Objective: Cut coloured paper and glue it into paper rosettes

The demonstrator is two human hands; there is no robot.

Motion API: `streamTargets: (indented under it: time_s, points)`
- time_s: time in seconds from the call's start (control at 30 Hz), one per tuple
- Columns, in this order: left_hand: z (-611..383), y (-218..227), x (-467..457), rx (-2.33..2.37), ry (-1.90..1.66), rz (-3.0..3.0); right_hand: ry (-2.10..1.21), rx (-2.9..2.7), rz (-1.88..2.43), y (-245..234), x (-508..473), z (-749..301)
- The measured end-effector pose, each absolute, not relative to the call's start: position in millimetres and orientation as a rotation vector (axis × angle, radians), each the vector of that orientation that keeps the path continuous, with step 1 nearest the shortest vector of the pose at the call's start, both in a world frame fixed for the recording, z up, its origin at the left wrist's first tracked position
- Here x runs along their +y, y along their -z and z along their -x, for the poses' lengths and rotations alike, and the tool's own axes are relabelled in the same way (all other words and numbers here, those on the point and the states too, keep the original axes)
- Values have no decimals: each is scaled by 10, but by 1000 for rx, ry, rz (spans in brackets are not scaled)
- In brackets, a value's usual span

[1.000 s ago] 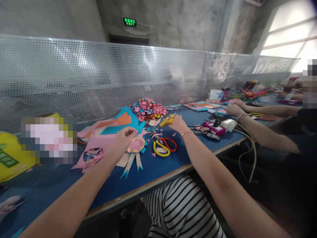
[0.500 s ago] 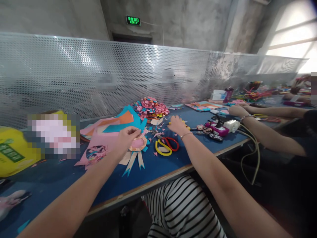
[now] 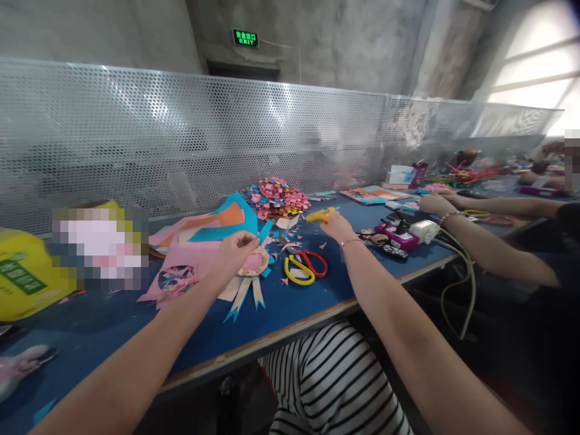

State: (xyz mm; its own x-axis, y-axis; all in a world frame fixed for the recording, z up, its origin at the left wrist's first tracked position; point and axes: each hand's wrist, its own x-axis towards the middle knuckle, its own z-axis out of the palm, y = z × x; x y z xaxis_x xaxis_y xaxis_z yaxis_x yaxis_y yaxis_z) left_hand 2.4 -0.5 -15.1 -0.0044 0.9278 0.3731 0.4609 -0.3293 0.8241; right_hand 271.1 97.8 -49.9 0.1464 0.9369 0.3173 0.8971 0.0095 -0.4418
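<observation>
My left hand [image 3: 236,252] is closed in a pinch at the upper left edge of a paper rosette [image 3: 252,264]. The rosette has a pink centre, pale pleated edging and blue-and-cream ribbon tails hanging toward the table's front. A blue paper strip [image 3: 265,231] pokes up just beyond the fingertips. My right hand [image 3: 338,227] is wrapped round a yellow hot glue gun [image 3: 319,215], its nozzle pointing left. Between my hands lie scissors [image 3: 306,267] with one red and one yellow handle, blades partly among paper scraps.
Coloured felt-like sheets [image 3: 212,220] lie behind my left hand, with a heap of pink and blue paper pieces [image 3: 276,198] beyond. A power strip [image 3: 423,231] with a cable sits right, near a co-worker's hands [image 3: 437,204]. A yellow bag [image 3: 31,275] stands left. A perforated metal screen [image 3: 254,133] borders the back.
My right hand has lifted the yellow glue gun from the table and shifted slightly right, its nozzle now in plain sight. My left hand stays at the rosette.
</observation>
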Motion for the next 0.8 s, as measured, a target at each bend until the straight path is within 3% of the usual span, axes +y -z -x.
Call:
streamTargets:
  time_s: [0.27,0.8]
  points:
    - [4,213,56,1421,-1285,-1824,146,-1735,1233,336,849,-2353]
    - [2,224,81,1395,-1293,-1836,148,-1929,1345,266,741,-2295]
